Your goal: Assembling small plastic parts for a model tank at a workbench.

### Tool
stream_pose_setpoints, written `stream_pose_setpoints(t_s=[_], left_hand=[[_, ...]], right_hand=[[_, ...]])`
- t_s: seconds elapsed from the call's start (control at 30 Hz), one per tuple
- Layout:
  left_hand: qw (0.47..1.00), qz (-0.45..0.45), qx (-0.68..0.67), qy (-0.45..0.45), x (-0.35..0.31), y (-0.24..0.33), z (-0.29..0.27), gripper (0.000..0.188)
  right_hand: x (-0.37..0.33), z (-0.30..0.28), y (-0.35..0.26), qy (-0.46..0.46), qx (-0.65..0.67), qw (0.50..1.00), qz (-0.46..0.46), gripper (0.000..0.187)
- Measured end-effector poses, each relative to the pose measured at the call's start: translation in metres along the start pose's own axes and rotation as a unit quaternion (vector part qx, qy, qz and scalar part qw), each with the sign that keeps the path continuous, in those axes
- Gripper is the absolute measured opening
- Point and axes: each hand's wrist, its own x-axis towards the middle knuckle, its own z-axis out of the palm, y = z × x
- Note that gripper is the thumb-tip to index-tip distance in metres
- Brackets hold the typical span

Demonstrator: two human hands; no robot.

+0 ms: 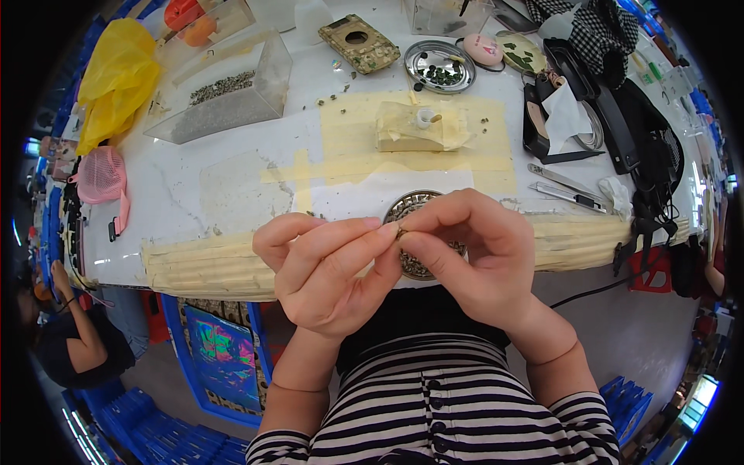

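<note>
White tabletop (174, 213) runs across the workplace, its near edge covered by a strip of creased yellowish tape (205, 267). Just beyond that edge sits the striped shirt (434, 387), so the hands work in the narrow band where body and table meet. To the left, bare white surface stretches from the tape up to a clear plastic box (225, 124) of small grey bits; straight ahead, a tape-wrapped block (403, 139) stands on a taped patch, well apart from the fingers. Tweezers (558, 178) and a utility knife (570, 197) lie near the right side of that patch.

Over the near edge, the left hand (329, 271) and right hand (480, 252) meet fingertip to fingertip. Thumb and forefinger of each close on one small piece (400, 232), mostly hidden between them; the left hand's other fingers are loosely bent. Partly behind the right hand is a round dish (415, 194) of small metallic-looking pieces.

As for markings, a pink oval object (484, 49) beside the silver tray (471, 70) carries a little reddish print, too small to make out. Dark green pieces (440, 75) lie in the tray.
</note>
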Motion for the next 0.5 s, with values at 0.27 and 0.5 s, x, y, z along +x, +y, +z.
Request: stream_pose_setpoints(t_s=[0.27, 0.5], left_hand=[[0.999, -0.042, -0.028, -0.008, 0.003, -0.003, 0.002, 0.023], [1.0, -0.012, -0.009, 0.018, 0.0, -0.004, 0.001, 0.032]], right_hand=[[0.003, 0.006, 0.01, 0.035, -0.245, 0.935, -0.255, 0.025], [0.0, 0.003, -0.001, -0.006, 0.175, 0.978, 0.11, 0.018]])
